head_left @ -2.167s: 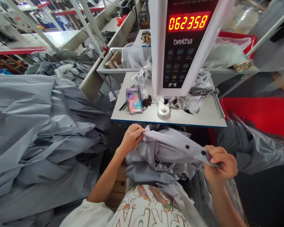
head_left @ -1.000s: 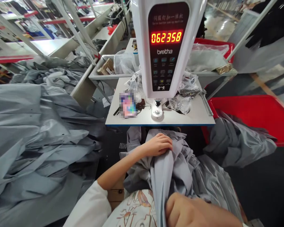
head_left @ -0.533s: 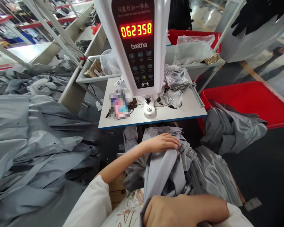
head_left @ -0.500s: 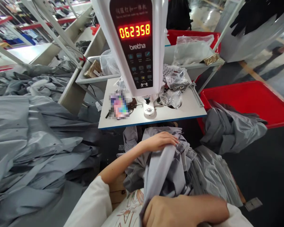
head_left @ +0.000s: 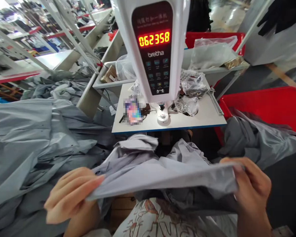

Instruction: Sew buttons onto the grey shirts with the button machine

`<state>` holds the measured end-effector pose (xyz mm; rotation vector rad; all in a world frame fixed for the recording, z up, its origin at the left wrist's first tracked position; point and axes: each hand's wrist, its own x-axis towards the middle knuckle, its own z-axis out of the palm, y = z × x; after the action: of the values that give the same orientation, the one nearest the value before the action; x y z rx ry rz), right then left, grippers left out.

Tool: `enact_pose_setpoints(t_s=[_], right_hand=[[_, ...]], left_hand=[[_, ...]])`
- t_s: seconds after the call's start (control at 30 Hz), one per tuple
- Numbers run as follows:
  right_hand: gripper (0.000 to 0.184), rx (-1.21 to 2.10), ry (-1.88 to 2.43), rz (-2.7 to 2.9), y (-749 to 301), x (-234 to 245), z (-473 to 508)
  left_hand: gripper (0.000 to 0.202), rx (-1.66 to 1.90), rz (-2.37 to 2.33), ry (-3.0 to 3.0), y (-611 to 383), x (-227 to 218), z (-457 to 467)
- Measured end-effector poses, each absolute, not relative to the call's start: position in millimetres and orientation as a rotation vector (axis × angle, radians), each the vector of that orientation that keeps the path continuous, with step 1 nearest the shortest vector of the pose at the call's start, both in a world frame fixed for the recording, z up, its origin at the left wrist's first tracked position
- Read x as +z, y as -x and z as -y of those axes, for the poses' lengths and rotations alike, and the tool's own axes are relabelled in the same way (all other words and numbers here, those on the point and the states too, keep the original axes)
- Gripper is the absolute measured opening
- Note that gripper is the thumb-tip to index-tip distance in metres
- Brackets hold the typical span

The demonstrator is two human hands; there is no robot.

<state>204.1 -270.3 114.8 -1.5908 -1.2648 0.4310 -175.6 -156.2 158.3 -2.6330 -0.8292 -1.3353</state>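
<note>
A light grey garment [head_left: 160,174] is stretched sideways above my lap, its near edge pulled almost straight. My left hand [head_left: 74,194] is closed on the edge at the left end, thumb side toward the cloth. At the opposite end my right hand [head_left: 253,187] pinches the same edge between thumb and fingers. The rest of the garment bunches up toward the table and hangs down in folds. Just beyond it stands a white button sewing machine [head_left: 162,115], with a red display above; neither hand touches it.
Grey garments [head_left: 22,131] are heaped at the left. On the right, more grey cloth [head_left: 259,138] hangs over the rim of a red bin [head_left: 266,102]. Plastic bags [head_left: 189,105] and a blurred-out item [head_left: 133,110] lie on the white table [head_left: 118,126].
My left hand has moved from the far folds back to the left and grips the edge. My right hand has swung out to the right, and the cloth is spread between them. The view has shifted left.
</note>
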Motion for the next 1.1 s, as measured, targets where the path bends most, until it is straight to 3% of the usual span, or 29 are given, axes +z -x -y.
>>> enact_pose_setpoints(t_s=[0.03,0.1,0.2,0.37,0.6,0.9,1.1], right_hand=[[0.014,0.285,1.670,1.282,-204,114,260],[0.026,0.152,1.629,1.448,-192,118,240],[0.046,0.334,1.304,1.881,-158,126,221],[0.019,0.656,1.085,2.045,-122,122,211],[0.014,0.712,1.283,1.717,-161,119,204],[0.020,0.649,1.612,1.111,-223,73,186],[0.025,0.656,1.787,1.530,-246,39,156]], left_hand=[[0.012,-1.249,0.903,2.624,167,166,164],[0.017,-0.925,0.952,2.922,137,172,175],[0.021,-0.790,0.885,3.036,90,161,175],[0.029,-0.833,0.824,3.286,72,138,154],[0.032,-0.459,1.181,3.596,104,103,106],[0.037,-0.559,1.802,3.558,117,84,73],[0.042,-0.874,1.882,3.693,104,79,68]])
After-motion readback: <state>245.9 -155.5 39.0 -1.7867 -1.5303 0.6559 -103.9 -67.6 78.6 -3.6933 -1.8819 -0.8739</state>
